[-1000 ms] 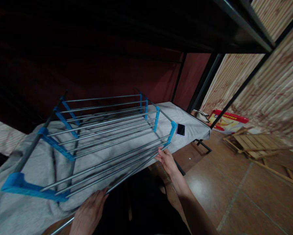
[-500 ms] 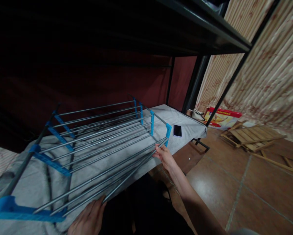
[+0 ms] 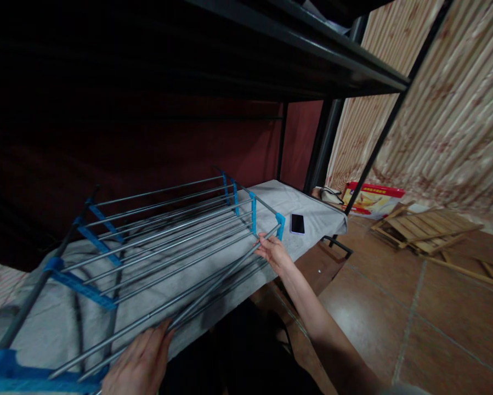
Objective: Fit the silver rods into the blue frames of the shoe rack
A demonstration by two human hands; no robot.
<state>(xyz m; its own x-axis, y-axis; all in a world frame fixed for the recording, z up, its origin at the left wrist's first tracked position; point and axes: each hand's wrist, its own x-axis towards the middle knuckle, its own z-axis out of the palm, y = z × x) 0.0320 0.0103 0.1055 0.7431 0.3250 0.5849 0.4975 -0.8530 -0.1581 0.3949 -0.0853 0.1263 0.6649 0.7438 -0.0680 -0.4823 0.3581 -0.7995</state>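
Observation:
A rack of thin grey metal tubes and blue plastic brackets (image 3: 84,291) lies across a grey cloth-covered bed. A loose metal tube (image 3: 215,286) slants over the rack's front tubes. My left hand (image 3: 137,359) is closed round its near end, the fingertips partly hidden. Towards the far end, my right hand (image 3: 273,253) pinches the tube between thumb and fingers, just short of the corner blue bracket (image 3: 280,224). The other front tubes run into the large blue bracket (image 3: 36,374) at the lower left.
A phone (image 3: 298,224) rests on the grey cloth (image 3: 266,192) right of the rack. Overhead runs a dark bunk frame (image 3: 332,63), with a slanting post (image 3: 378,148) at the right. A red and yellow box (image 3: 372,198) and folded wooden slats (image 3: 429,231) lie on the tiled floor.
The loose tube has shifted back over the rack's front tubes, its far end drawn slightly away from the corner bracket. Both hands still hold it. The camera view has moved slightly.

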